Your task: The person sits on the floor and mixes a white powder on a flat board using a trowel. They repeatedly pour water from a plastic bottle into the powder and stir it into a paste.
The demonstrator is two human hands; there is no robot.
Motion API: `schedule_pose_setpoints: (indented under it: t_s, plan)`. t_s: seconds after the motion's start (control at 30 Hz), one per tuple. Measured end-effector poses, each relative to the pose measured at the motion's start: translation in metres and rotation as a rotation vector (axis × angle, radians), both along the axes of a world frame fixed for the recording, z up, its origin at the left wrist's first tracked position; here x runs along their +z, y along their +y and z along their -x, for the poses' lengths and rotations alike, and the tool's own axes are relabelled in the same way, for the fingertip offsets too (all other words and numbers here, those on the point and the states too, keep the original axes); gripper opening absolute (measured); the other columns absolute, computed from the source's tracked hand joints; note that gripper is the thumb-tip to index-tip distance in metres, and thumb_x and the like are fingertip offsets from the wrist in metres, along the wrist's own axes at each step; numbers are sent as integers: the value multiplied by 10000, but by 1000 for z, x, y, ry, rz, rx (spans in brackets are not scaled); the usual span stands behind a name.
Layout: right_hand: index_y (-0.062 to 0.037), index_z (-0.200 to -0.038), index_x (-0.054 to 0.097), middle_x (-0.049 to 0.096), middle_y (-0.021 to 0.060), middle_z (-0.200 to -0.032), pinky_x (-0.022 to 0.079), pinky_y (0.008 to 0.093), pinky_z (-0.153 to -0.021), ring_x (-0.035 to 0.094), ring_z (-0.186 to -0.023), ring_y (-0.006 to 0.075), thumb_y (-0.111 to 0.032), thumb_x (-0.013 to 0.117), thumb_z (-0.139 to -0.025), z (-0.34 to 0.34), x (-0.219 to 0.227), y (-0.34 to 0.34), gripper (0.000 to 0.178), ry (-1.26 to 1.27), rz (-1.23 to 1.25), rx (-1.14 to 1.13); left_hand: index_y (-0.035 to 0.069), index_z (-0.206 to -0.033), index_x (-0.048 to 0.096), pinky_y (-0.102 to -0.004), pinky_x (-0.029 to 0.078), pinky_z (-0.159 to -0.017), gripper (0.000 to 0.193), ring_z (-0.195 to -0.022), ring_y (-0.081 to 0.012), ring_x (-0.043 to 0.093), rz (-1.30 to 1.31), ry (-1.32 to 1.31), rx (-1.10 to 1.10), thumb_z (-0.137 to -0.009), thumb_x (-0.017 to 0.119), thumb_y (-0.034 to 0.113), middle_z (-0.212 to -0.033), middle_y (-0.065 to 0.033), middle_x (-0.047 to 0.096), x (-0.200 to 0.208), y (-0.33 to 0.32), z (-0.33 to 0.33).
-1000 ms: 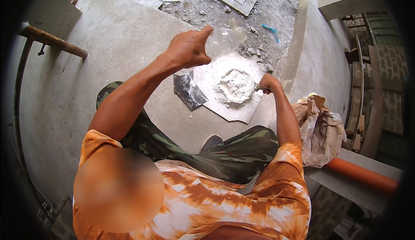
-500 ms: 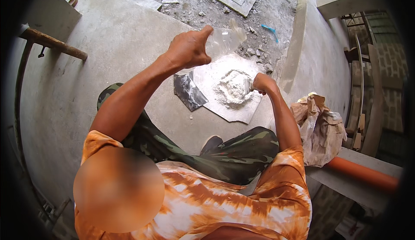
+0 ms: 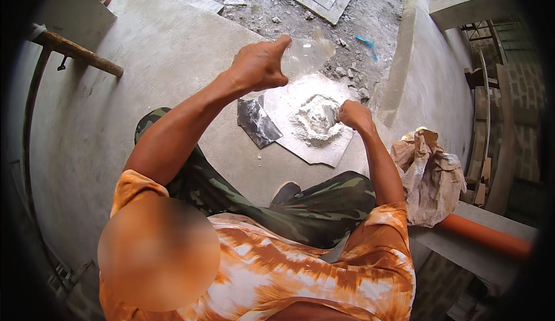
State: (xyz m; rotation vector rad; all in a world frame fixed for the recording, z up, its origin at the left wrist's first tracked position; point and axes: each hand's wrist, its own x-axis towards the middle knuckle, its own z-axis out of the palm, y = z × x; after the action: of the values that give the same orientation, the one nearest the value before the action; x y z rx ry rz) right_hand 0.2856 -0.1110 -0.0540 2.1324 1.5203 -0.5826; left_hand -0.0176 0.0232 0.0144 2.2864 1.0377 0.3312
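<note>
My left hand (image 3: 259, 65) is wrapped round a clear plastic bottle (image 3: 306, 56), tilted with its far end to the upper right, beyond the powder. My right hand (image 3: 355, 115) grips a small tool with a flat grey blade (image 3: 331, 116); my fingers hide its handle. The blade dips into the right side of a white powder heap (image 3: 312, 131), which has a hollow in its middle. Under the heap is a pale flat board (image 3: 324, 156) on the concrete floor. A dark, white-smeared flat piece (image 3: 258, 125) lies at the board's left edge.
Right of my knee a crumpled brown paper sack (image 3: 428, 176) stands beside an orange pipe (image 3: 485, 234). Rubble (image 3: 347, 75) and a blue strip (image 3: 367, 45) lie beyond the board. A low wall (image 3: 430, 78) runs along the right, a rusty pipe (image 3: 81, 49) juts in at left.
The tool's blade has shifted a little within the powder, and the hollow looks more open. My left hand still holds the bottle tilted. The whole view has shifted slightly.
</note>
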Motion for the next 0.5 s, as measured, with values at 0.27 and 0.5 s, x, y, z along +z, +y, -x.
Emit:
schedule_pose_setpoints:
  t_s: [0.27, 0.5]
  plan:
    - [-22, -954, 760, 731, 258, -977, 567, 486, -828, 723, -932, 409, -231, 563, -866, 7, -9, -5, 301, -9, -28, 63, 15, -1355, 488, -473, 546, -787, 756, -882, -405, 701, 43, -14, 8, -700, 811, 212, -927, -229, 709, 1, 2, 2]
    - [-10, -1030, 755, 737, 243, -1060, 577, 478, -851, 725, -1004, 390, -211, 605, -856, 31, -16, -3, 305, -1, 49, 102, 10, -1392, 470, -479, 543, -798, 797, -910, -418, 696, 45, 8, -9, -700, 812, 209, -951, -244, 711, 2, 1, 0]
